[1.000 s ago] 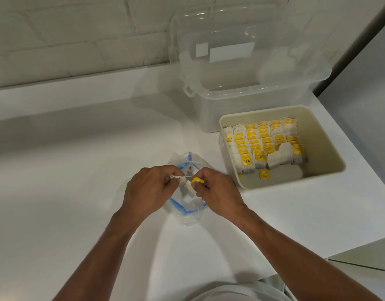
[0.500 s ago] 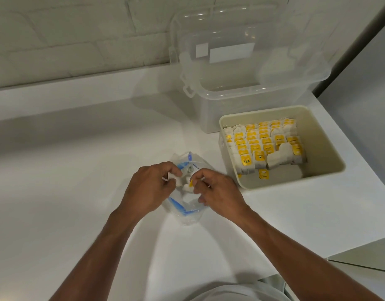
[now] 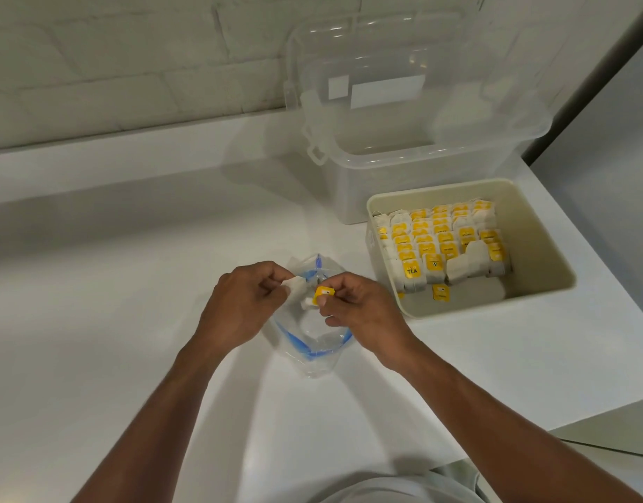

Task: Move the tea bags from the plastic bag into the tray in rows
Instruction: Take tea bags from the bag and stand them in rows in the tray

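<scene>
Head view: left hand (image 3: 240,306) pinches a tea bag (image 3: 294,285), right hand (image 3: 363,314) pinches a yellow tag (image 3: 323,295), both just above the open plastic bag (image 3: 314,357); tray (image 3: 530,241) to the right holds rows (image 3: 439,241).

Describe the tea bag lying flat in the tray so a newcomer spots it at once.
Start at the beige tray in front of the clear box. Rows of upright tea bags fill its far part; on the floor nearer the person lies one tea bag. It alone lies flat, its yellow tag beside it.
</scene>
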`<state>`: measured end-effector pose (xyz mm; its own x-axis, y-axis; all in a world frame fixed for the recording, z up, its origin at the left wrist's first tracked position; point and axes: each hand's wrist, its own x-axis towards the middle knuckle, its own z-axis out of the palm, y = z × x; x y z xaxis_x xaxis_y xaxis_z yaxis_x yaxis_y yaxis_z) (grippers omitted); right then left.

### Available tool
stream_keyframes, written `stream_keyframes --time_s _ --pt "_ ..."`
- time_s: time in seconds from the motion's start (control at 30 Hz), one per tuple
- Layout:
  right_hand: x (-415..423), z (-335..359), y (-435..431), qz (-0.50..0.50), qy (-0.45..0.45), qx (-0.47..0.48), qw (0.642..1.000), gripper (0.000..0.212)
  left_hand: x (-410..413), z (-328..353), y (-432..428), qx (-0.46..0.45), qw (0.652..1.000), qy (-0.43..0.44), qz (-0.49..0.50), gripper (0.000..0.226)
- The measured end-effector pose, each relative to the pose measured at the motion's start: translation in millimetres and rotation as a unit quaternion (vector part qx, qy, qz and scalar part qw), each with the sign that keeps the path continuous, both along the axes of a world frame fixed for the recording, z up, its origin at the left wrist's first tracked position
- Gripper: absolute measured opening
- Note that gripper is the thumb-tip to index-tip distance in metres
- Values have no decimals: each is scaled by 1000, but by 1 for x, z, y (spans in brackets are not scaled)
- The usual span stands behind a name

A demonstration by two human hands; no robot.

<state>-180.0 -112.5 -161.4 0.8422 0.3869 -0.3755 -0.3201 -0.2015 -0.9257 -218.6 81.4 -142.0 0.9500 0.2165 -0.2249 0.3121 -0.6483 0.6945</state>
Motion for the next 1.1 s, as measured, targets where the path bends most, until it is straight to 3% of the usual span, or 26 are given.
stream_keyframes --time_s 0.23,0.3,0.37,0.43,0.47,0.53,0.63,0.7,0.77,0.8,0.87,0.97,1.03,1.1 --pt "6 28 -4 -7 210 137 968 11 3 4 5 -110 994 -2 27 18" --pt "7 28 -3 4 180 104 978 10 4 5 5 -135 990 1 33 15" --pt "8 25 -4 46 32 -33 998 10 6 3 7 -109 993 5 32 12" --pt "9 22 -6 131 -147 -188 962 10 7 2 8 -43 999 2 20 8" --pt "9 23 -6 164 -191 -228 941 11 7 3 8 -26 1000 -2 17 7" --pt "7 29 -7 203 -187 -204 939 12 8 6 6 13 1000 -3 21 6" --pt "4 52 -6 271 -30 -43 961 8 10 11 4 125 992 6 28 8" --pt "11 60 -4 274 14 -13 962 5 10 16 5 53 998 17 9 7" --pt "24 54 -2 190 -63 -68 977 5 9 28 1 -163 985 47 -27 4" --pt "29 49 -3 147 -122 -115 975 8 8 33 -2 -221 973 54 -36 5" --pt "34 46 -5 114 -152 -133 973 12 12 31 -1 -197 980 31 -18 12" --pt "32 58 -11 175 -49 -46 982 12 18 24 3 -103 994 17 26 13" --pt "31 65 -14 219 3 -12 976 10 19 26 2 -131 991 36 19 12" --pt "35 60 -12 172 -40 -38 984 8 18 34 -4 -206 976 75 -16 12"
